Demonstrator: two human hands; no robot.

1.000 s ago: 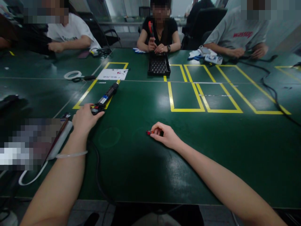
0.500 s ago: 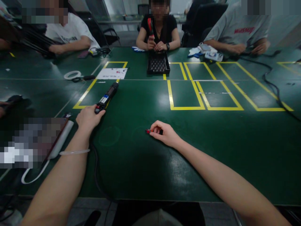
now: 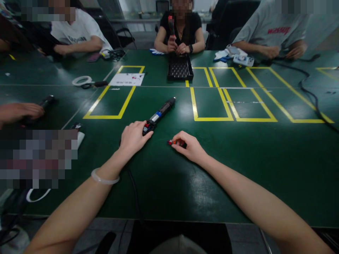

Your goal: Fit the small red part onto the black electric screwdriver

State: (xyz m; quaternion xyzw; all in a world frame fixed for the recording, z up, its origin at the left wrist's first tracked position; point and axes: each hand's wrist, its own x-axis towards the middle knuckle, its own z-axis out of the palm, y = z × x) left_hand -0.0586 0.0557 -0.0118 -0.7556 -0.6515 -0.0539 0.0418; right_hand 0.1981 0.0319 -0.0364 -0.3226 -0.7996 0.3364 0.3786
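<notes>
My left hand (image 3: 134, 139) is closed around the rear end of a black electric screwdriver (image 3: 161, 112) with a blue and white label. Its tip points away from me and to the right, and a black cord (image 3: 135, 192) trails back over the table's near edge. To the right, low over the green tabletop, my right hand (image 3: 190, 147) pinches a small red and black piece (image 3: 170, 142) between thumb and fingers. Most of that piece is hidden by the fingers, so its kind does not show. The two hands are a short way apart.
Yellow tape rectangles (image 3: 212, 119) mark the table. A black tray (image 3: 180, 77) stands before a co-worker across from me. At left lie a white card (image 3: 127, 79), a white ring (image 3: 81, 81) and a co-worker's hand (image 3: 29, 110) on a dark tool. A black cable (image 3: 315, 106) runs along the right.
My left hand has moved right with the screwdriver, bringing it nearer my right hand. The right hand stays nearly in place. A co-worker's hand with a dark tool has come further in at left.
</notes>
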